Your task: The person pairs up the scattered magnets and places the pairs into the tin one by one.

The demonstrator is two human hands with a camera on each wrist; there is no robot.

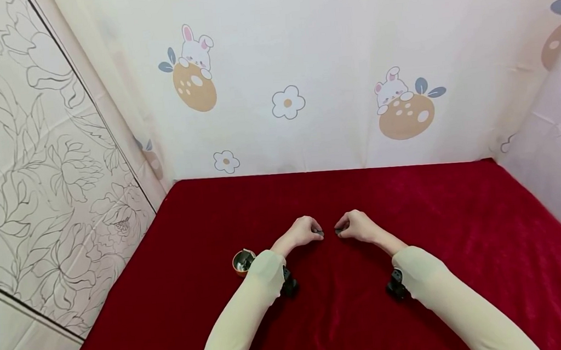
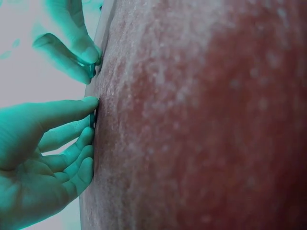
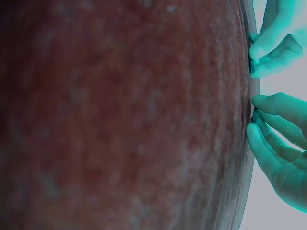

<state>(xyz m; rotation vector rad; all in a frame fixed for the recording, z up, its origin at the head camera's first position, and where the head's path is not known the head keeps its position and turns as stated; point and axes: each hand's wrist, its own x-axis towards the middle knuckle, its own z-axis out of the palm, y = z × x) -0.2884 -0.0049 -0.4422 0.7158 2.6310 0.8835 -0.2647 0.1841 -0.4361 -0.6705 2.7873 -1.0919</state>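
Note:
Above the red cloth point(image 1: 341, 313), my left hand point(image 1: 303, 230) pinches a small dark flat piece point(image 1: 320, 233) between thumb and fingers. Facing it a short gap away, my right hand point(image 1: 357, 226) pinches a similar dark piece point(image 1: 337, 231). Each piece shows only as a thin dark edge, so its exact kind cannot be told. In the left wrist view, the left thumb and fingertips hold their piece point(image 2: 92, 120) low at the cloth. The right wrist view has the right fingers holding the other piece point(image 3: 255, 115), also at the cloth.
A small round bowl point(image 1: 234, 263) with an orange-brown rim stands left of the left forearm, with dark pieces in it. Behind the table hangs a pale curtain point(image 1: 332, 83) with rabbit prints. A flower-patterned panel point(image 1: 27, 162) borders the left side.

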